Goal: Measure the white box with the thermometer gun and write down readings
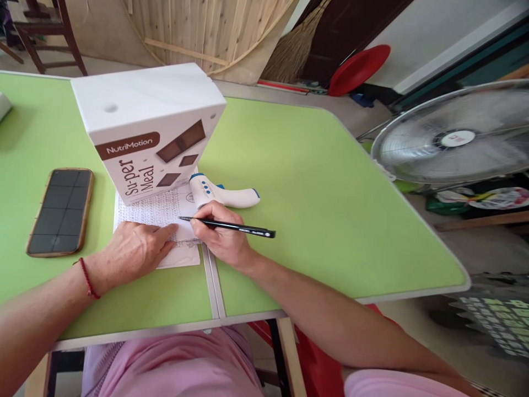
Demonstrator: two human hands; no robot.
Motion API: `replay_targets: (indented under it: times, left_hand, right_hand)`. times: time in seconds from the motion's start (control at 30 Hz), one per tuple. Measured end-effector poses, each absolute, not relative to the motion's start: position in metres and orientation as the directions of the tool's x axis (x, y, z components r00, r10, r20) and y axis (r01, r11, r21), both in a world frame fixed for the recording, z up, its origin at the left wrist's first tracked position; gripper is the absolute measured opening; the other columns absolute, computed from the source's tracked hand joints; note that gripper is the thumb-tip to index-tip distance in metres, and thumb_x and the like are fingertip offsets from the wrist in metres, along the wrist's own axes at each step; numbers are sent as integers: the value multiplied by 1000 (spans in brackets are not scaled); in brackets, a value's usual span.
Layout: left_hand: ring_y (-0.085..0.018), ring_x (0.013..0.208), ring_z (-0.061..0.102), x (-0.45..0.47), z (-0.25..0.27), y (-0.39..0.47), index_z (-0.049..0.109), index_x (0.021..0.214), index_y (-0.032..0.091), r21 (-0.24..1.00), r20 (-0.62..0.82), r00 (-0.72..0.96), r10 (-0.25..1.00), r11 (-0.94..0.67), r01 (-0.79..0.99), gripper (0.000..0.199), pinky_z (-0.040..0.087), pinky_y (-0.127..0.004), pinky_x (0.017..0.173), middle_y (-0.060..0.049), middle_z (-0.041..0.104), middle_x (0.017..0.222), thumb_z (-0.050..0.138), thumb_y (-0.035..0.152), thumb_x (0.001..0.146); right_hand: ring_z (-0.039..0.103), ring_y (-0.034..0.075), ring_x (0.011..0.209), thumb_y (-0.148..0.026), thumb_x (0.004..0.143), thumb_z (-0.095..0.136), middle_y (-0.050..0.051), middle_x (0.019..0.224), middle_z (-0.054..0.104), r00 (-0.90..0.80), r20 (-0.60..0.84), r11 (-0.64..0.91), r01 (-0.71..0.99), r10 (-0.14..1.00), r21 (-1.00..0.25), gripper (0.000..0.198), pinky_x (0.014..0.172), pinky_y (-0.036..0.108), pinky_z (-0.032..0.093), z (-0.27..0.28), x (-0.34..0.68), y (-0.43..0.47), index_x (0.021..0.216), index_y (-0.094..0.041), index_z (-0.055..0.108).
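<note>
The right hand (223,234) has its grip closed round the pen (239,226), tip at the paper (155,212), which lies near the front edge of the bench (330,220). The left hand (134,251) lies palm-down on the paper, gripping nothing; steady pressure there should stop it slipping, while a light, slanted hold should help neat strokes.

The left grip (134,251) covers part of the paper (161,207), and above that grip the box (151,129) hides more; the writing is too small to read. The right grip (223,234) hides a stretch of the pen (243,226). Just above the right grip, the thermometer (223,196) seems partly covered at its near end. Far right of that grip, the fan (450,138) has blurred blades and a cut-off rim. Far left of the left grip, the view's edge cuts a white thing (3,106).
</note>
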State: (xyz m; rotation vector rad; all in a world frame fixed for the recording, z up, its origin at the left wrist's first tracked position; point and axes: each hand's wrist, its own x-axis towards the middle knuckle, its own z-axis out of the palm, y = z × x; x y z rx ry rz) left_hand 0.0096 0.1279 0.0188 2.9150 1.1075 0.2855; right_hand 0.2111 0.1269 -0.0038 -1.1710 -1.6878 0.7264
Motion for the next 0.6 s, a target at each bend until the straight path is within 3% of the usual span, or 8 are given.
replay_targets:
  times: [0.6]
  left_hand:
    - [-16, 40, 51, 9, 20, 128, 66, 96, 16, 55, 170, 737, 654, -753, 655, 32, 25, -24, 41, -3, 60, 51, 37, 31, 98]
  right_hand:
    - [43, 8, 48, -19, 77, 57, -6, 57, 50, -150, 350, 381, 351, 924, -855, 13, 44, 21, 36, -4, 212, 128, 68, -22, 48]
